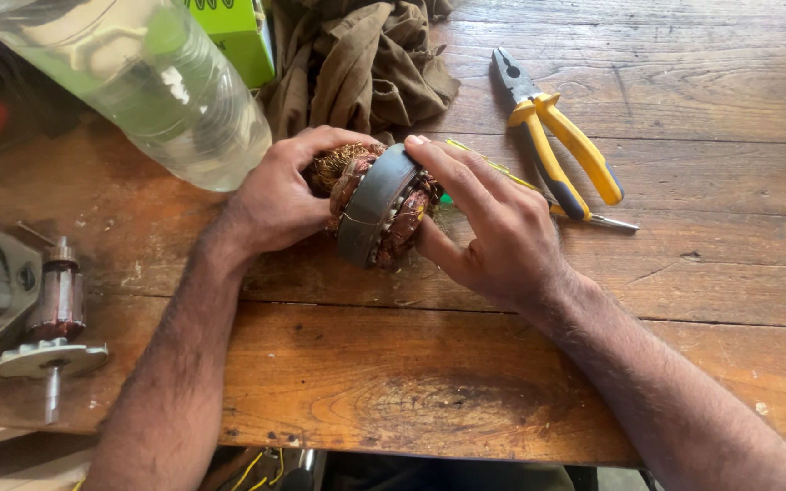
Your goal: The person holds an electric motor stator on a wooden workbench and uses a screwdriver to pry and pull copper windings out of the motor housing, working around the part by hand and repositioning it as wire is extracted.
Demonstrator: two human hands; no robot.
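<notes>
Left hand (275, 195), right hand (493, 227): fingers clamped on one stator (379, 205); one pliers (557, 136) nearby.

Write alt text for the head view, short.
Two bare hands, left hand and right hand, hold a motor stator with copper windings over a worn wooden table. Yellow-handled pliers lie to the right, a clear plastic bottle and brown cloth behind, a motor rotor at left.

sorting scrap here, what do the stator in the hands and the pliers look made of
Stator: dull grey metal ring, likely steel, with reddish coils that look like varnished copper. Pliers: bare grey metal jaws; glossy yellow and blue grips, probably plastic or rubber.
</notes>
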